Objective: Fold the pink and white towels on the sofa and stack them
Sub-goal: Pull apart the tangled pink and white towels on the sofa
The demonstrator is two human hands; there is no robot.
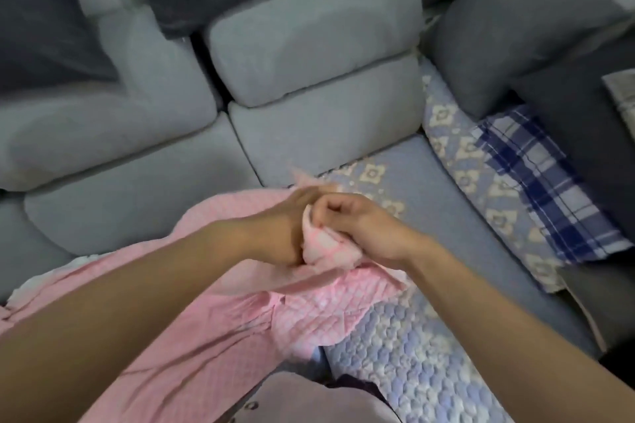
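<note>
At the centre of the frame the fingers of the right hand [357, 227] curl tight round a bunched corner of the pink towel [206, 330], and the left hand [285, 227] presses against it from the left, fingers seemingly closed on the same wad, though blur hides their tips. The rest of the towel spreads down toward the lower left, wrinkled over the quilted cover [405, 364] on the sofa [137, 203]; a sliver of white cloth [51, 273] peeks out at its left edge. A plaid cloth [536, 182] lies at the right. To do this step well, I judge the hands should part along the edge to find two corners, pull it taut, then fold squarely.
</note>
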